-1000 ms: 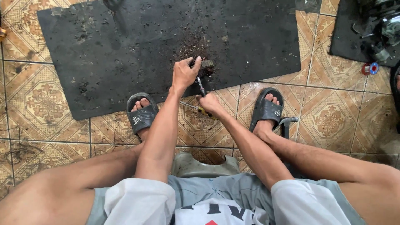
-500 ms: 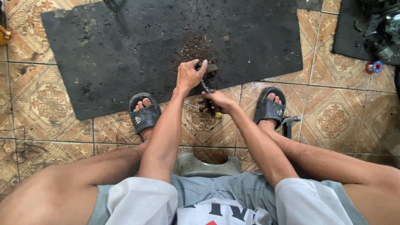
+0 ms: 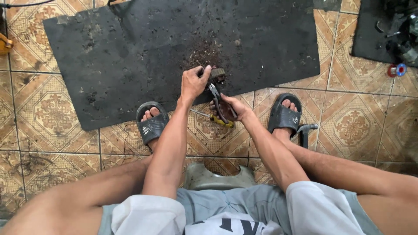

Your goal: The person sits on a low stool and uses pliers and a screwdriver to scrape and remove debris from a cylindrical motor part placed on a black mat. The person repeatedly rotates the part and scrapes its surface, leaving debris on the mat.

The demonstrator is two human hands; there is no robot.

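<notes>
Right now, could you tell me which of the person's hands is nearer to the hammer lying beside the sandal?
Right. The right hand grips pliers between the feet, a sandal short of the hammer. The left hand sits farther away, on the black mat.

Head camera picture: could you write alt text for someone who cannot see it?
Seen from above, a seated person's left hand steadies a small dark part on a black rubber mat while the right hand grips pliers against it. Both feet wear dark sandals on patterned floor tiles; a hammer lies beside the right foot.
</notes>
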